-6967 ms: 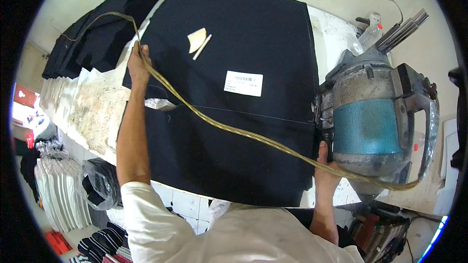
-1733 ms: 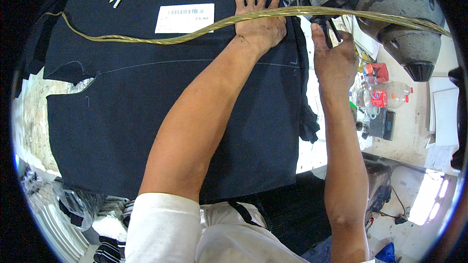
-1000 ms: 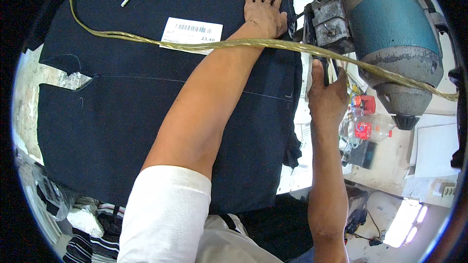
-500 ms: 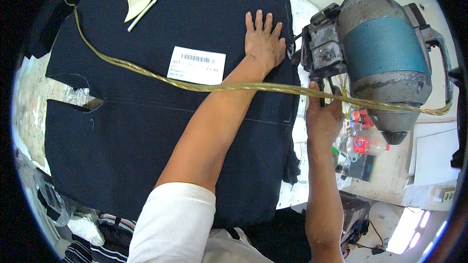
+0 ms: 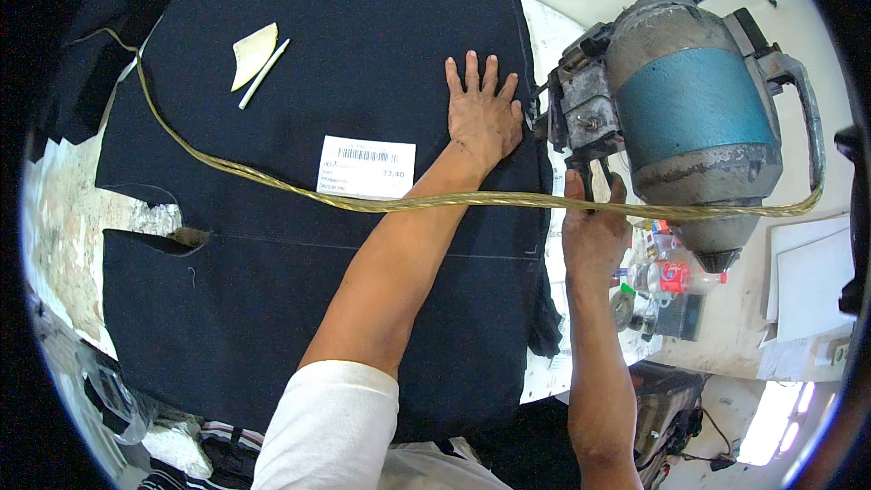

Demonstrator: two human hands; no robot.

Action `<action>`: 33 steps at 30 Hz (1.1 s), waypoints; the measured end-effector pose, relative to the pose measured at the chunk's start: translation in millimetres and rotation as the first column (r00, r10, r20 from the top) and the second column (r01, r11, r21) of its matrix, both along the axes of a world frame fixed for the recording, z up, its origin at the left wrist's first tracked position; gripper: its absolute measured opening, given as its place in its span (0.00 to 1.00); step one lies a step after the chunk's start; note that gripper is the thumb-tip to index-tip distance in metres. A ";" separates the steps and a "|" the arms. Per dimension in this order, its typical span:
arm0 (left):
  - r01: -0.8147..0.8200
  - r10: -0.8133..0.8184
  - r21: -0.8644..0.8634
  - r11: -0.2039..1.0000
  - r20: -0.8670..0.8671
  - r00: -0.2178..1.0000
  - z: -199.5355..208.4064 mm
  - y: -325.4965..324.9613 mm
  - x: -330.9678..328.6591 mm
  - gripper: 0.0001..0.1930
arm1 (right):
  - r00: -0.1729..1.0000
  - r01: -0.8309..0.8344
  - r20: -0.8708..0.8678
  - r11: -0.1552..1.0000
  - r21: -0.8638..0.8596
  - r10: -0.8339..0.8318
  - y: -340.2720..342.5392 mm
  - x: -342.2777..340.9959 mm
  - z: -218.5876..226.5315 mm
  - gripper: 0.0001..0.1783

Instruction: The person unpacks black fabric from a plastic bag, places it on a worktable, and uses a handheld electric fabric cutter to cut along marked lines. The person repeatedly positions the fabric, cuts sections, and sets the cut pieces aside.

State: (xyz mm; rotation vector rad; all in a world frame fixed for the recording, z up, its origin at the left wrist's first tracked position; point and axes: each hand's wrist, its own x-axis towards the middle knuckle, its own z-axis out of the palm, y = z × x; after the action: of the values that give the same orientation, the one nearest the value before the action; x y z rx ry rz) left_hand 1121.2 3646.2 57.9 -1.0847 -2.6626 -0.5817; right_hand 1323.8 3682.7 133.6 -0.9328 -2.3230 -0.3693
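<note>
My left hand (image 5: 484, 116) lies flat with spread fingers on a large piece of dark navy cloth (image 5: 435, 336), near its right edge. On the right, my right hand (image 5: 596, 222) is closed around the handle of a cloth cutting machine (image 5: 697, 118) with a grey body and teal band. The machine stands against the cloth's right edge; its blade is hidden from here. A gold-coloured twisted cable (image 5: 508, 200) runs from the machine across my left forearm and over the cloth. A white barcode label (image 5: 366, 168) lies on the cloth beside that forearm.
A cream chalk piece (image 5: 254, 56) and a thin white stick (image 5: 264, 74) lie on the cloth's far part. A notch (image 5: 186, 238) opens in its left edge. Behind my right hand are a plastic bottle (image 5: 680, 278), small items and white sheets (image 5: 810, 281).
The whole view has shifted, so the cloth, label and machine sit lower in the picture. My left hand stays flat and my right hand keeps hold of the machine's handle.
</note>
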 end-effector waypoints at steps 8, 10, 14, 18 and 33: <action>0.008 -0.009 -0.026 1.000 -0.006 1.000 1.5 3.3 2.9 0.29 | 1.000 -0.013 0.011 0.999 -0.040 0.013 4.0 -2.1 -0.8 0.36; 0.013 -0.013 -0.020 1.000 -0.007 1.000 0.9 3.2 2.8 0.29 | 1.000 -0.009 0.000 1.000 -0.024 0.009 5.1 -4.5 -1.3 0.38; 0.007 -0.008 -0.018 1.000 -0.018 1.000 1.0 3.4 3.3 0.29 | 1.000 0.016 -0.009 0.999 -0.031 -0.016 6.6 -8.5 -0.7 0.42; 0.015 -0.015 -0.021 1.000 -0.003 1.000 2.0 4.0 4.4 0.29 | 0.993 0.088 0.092 0.991 -0.097 -0.079 7.3 -9.8 2.9 0.44; 0.006 -0.006 0.013 1.000 -0.022 1.000 1.7 3.1 3.9 0.28 | 0.984 0.177 0.071 0.952 -0.251 -0.164 8.4 -26.4 10.1 0.45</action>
State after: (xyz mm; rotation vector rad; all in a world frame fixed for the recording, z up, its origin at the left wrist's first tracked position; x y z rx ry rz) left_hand 1125.1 3649.3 59.5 -1.0901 -2.6341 -0.5837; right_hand 1297.4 3691.1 143.7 -1.2688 -2.3803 -0.1636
